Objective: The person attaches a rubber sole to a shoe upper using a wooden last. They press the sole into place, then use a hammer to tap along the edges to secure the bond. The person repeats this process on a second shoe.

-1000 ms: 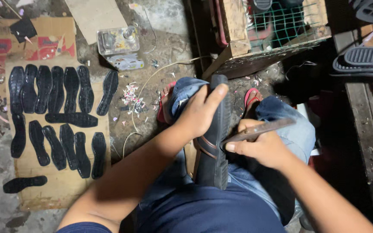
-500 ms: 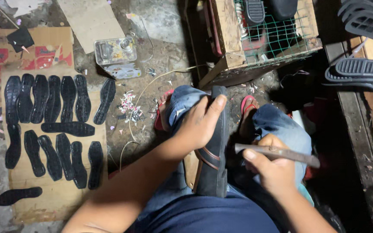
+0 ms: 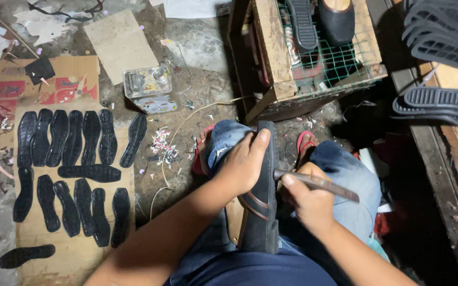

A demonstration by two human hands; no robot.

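From my remote feed: the left hand and right hand are bare, no gloves, rings or watch, forearms uncovered down to the frame's bottom edge. Beneath both hands, faded blue jeans cover the knees, creased and paler there. Just beyond the hands, red sandals with straps show. Below the wrists, a dark navy shirt.

The shoe is black with a brown-edged strap; the soles are black on tan cardboard; the jeans are faded blue; the sandals are red.
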